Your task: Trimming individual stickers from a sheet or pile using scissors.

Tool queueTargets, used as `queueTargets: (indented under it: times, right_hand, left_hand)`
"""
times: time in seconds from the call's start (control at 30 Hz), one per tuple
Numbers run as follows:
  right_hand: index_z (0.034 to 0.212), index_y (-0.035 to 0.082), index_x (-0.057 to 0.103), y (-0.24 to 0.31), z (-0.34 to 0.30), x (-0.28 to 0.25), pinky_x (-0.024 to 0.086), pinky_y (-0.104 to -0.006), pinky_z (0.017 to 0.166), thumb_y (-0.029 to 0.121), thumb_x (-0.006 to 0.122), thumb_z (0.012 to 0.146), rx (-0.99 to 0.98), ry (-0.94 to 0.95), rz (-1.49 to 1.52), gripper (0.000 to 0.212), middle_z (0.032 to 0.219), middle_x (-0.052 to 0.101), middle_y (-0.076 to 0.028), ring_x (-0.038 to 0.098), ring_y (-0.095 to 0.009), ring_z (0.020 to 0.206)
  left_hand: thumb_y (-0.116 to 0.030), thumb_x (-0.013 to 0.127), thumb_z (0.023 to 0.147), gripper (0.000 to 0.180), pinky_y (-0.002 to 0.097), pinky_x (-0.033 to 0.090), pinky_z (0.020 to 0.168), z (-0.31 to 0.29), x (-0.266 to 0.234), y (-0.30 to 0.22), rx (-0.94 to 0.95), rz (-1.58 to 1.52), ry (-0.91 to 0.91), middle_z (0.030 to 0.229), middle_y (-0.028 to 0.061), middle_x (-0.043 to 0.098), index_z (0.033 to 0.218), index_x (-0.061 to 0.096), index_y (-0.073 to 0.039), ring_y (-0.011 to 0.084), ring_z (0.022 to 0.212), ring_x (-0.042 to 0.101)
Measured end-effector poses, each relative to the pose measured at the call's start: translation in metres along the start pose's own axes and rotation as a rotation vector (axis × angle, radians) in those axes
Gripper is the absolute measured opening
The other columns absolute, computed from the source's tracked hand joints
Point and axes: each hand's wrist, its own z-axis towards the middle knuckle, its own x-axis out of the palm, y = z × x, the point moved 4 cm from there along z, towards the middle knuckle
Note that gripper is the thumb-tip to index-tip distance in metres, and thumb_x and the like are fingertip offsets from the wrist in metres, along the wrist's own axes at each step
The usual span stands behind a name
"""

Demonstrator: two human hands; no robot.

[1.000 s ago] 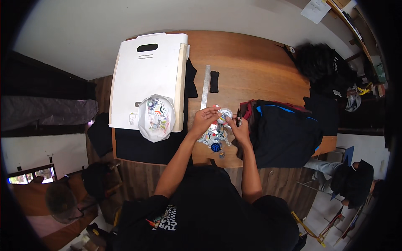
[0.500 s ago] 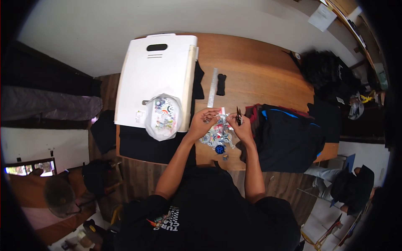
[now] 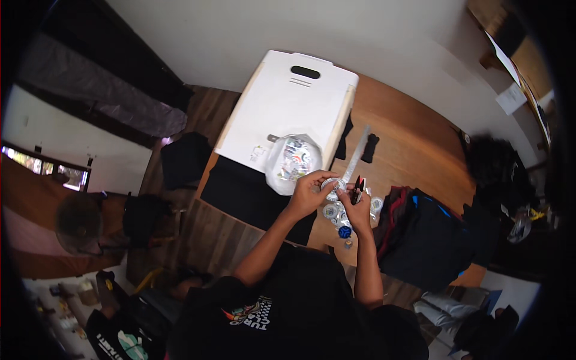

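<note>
My left hand (image 3: pixel 312 193) pinches a round, pale grey-and-white printed disc (image 3: pixel 333 188) by its edge, above the wooden table. My right hand (image 3: pixel 359 211) is closed around a small dark pointed tool (image 3: pixel 359 186), which looks like thread snips. Its thumb and fingertips also meet the disc's near right side. Below the hands lies a loose heap of round printed pieces (image 3: pixel 330 211), partly hidden by my fingers. Nearer the table's front edge are a round blue piece (image 3: pixel 344 232) and a small metallic object (image 3: pixel 348 244).
A large white panel (image 3: pixel 282 102) covers the table's left side, with a clear bag (image 3: pixel 294 165) of printed pieces on it. Beyond my hands lie a ruler (image 3: pixel 358 153) and a black bundle (image 3: pixel 371 148). Folded dark clothes (image 3: pixel 426 240) are stacked right. A person (image 3: pixel 129 324) is at lower left.
The view has turned, so the table appears tilted and shifted right. The round disc now shows plainly between my hands. The snips stay in my right hand.
</note>
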Motion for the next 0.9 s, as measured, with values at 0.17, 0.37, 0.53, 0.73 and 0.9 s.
queueTargets:
  times: [0.17, 0.37, 0.53, 0.73, 0.9]
  right_hand:
    - [0.098, -0.001, 0.066, 0.021, 0.007, 0.021, 0.04, -0.0204, 0.059, 0.017, 0.076, 0.09, 0.054, -0.002, -0.024, 0.021, 0.074, 0.06, 0.004, 0.051, -0.003, 0.065]
    - [0.099, -0.001, 0.066, 0.015, 0.005, 0.041, 0.042, -0.0207, 0.064, 0.017, 0.075, 0.091, 0.091, -0.004, -0.004, 0.021, 0.08, 0.061, 0.002, 0.053, -0.004, 0.071]
    - [0.103, 0.001, 0.065, 0.002, -0.004, 0.061, 0.042, -0.0205, 0.062, 0.02, 0.075, 0.091, 0.055, -0.035, 0.017, 0.024, 0.081, 0.063, 0.002, 0.055, -0.004, 0.069]
    - [0.112, -0.001, 0.058, 0.004, -0.022, 0.084, 0.046, -0.0216, 0.065, 0.018, 0.072, 0.094, 0.065, 0.015, 0.047, 0.03, 0.08, 0.064, -0.002, 0.059, -0.006, 0.07]
    - [0.117, 0.005, 0.056, 0.013, -0.034, 0.088, 0.03, -0.02, 0.048, 0.031, 0.054, 0.103, 0.043, 0.07, 0.137, 0.031, 0.074, 0.055, 0.001, 0.04, -0.003, 0.057]
  left_hand:
    - [0.0, 0.07, 0.091, 0.023, 0.0223, 0.048, 0.079, -0.007, -0.014, -0.01, 0.016, -0.084, -0.11, 0.104, 0.0044, 0.068, 0.114, 0.07, 0.0, 0.0069, 0.092, 0.061]
    - [0.0, 0.069, 0.091, 0.02, 0.0236, 0.05, 0.076, -0.012, -0.027, -0.005, 0.009, -0.107, -0.127, 0.109, 0.0079, 0.069, 0.111, 0.071, 0.0, 0.0115, 0.096, 0.064]
    - [0.005, 0.067, 0.092, 0.02, 0.0234, 0.052, 0.081, -0.018, -0.045, 0.004, -0.01, -0.164, -0.125, 0.108, 0.0091, 0.07, 0.112, 0.069, 0.004, 0.0112, 0.097, 0.064]
    - [0.004, 0.065, 0.094, 0.025, 0.0224, 0.053, 0.08, -0.019, -0.069, -0.002, -0.098, -0.302, -0.073, 0.11, 0.0105, 0.07, 0.119, 0.066, 0.007, 0.0104, 0.096, 0.065]
    - [0.004, 0.063, 0.095, 0.028, 0.0202, 0.052, 0.081, -0.013, -0.083, -0.008, -0.08, -0.348, -0.092, 0.111, 0.0102, 0.068, 0.123, 0.064, 0.007, 0.009, 0.098, 0.064]
